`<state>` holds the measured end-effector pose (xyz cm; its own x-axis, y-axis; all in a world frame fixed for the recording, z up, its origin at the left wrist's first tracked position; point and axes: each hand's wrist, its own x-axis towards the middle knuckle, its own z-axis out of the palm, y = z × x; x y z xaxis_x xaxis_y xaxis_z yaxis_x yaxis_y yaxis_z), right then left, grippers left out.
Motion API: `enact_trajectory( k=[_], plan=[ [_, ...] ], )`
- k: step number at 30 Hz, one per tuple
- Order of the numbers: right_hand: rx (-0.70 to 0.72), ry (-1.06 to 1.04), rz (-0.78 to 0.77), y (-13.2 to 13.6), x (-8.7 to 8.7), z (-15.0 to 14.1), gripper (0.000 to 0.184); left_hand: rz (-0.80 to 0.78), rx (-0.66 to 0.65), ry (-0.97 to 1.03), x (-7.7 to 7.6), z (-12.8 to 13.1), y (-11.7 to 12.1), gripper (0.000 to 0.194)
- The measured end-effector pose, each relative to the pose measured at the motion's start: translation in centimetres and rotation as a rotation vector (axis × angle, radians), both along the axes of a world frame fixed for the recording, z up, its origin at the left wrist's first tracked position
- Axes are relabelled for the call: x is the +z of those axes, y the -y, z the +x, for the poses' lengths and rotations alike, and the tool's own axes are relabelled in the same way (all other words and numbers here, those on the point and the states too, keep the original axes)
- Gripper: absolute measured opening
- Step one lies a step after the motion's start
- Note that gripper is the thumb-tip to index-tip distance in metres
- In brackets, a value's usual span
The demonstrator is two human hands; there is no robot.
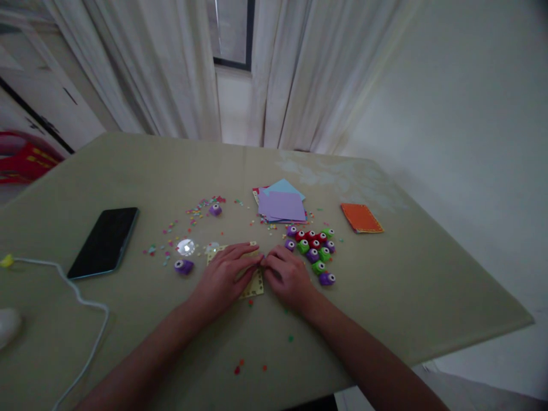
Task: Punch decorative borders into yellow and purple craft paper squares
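Observation:
A pale yellow sheet of paper (258, 284) with small holes punched along its edges lies on the table under my hands. My left hand (229, 271) covers most of it, its fingers bent together toward the right edge, closed on the paper. There the fingertips of my right hand (289, 274) meet those of my left in a pinch; whatever lies between them is hidden. Just right of my right hand stand several small craft punches (314, 255) in purple, green and red with eye-like tops. To the left are a purple punch (184, 266) and a shiny clear disc (185, 246).
Beyond my hands lies a stack of coloured paper squares (282, 205), with an orange square (362, 218) to its right. Confetti bits (197, 214) surround another purple punch (216, 210). A dark tablet (105, 241), a white cable (79, 294) and a white rounded object (8, 326) are left.

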<state>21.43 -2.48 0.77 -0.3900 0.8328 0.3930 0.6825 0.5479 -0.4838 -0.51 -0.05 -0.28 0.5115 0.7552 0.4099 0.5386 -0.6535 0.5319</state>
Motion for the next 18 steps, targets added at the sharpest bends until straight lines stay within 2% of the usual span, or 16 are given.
enact_trajectory(
  k=[5, 9, 11, 15, 18],
  plan=[
    [-0.017, -0.041, 0.028, 0.1, 0.1, -0.4, 0.019, 0.056, 0.020, -0.077, 1.1, -0.6, 0.6, 0.032],
    [-0.012, 0.040, 0.128, 0.1, 0.4, -0.7, 0.016, 0.053, 0.023, -0.174, 0.9, -1.2, 0.8, 0.055],
    [-0.005, 0.104, 0.160, 0.0, 0.5, -0.8, 0.013, 0.035, 0.022, -0.227, 0.5, -1.3, 0.7, 0.060],
    [-0.122, 0.207, 0.225, -0.4, 0.4, -0.4, 0.006, 0.023, 0.022, -0.272, 0.1, -1.4, 0.5, 0.058],
    [-0.215, 0.260, 0.282, -0.7, 0.2, 0.0, 0.010, 0.037, 0.016, -0.292, 0.2, -1.4, 0.5, 0.058]
  ],
)
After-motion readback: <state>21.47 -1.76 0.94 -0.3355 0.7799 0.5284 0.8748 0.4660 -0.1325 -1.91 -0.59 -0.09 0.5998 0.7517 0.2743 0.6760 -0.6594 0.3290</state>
